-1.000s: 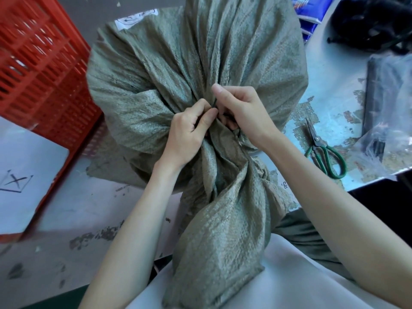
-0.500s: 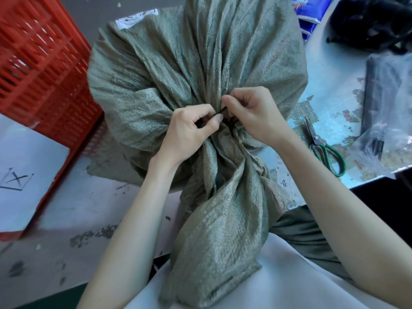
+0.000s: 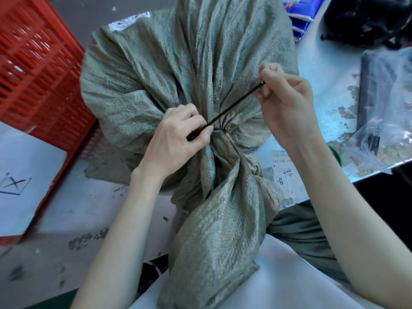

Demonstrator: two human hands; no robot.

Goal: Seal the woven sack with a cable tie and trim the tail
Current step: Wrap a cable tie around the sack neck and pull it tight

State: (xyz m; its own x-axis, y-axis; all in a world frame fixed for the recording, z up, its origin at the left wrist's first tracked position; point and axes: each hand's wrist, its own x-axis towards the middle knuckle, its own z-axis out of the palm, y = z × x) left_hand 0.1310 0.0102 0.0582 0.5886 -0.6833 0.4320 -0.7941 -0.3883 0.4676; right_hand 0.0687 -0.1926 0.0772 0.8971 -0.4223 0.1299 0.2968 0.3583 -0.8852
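A grey-green woven sack [image 3: 142, 85] lies on the table with its neck gathered and twisted toward me. A black cable tie [image 3: 236, 104] circles the neck, and its tail runs taut up to the right. My left hand [image 3: 178, 134] pinches the tie's head at the gathered neck. My right hand [image 3: 285, 108] grips the far end of the tail between thumb and fingers, well clear of the neck. The green-handled scissors are mostly hidden behind my right forearm; only a sliver of green handle [image 3: 336, 153] shows.
A red plastic crate [image 3: 38, 85] stands at the left, touching the sack. White paper with an X mark [image 3: 22, 181] lies below it. Clear plastic bags [image 3: 388, 121] sit at the right edge, blue packets [image 3: 301, 16] and a black bundle [image 3: 367, 21] behind.
My right hand has drawn the tie's tail out up and to the right, away from the neck. The tail now shows as a long taut strip. My left hand stays at the neck.
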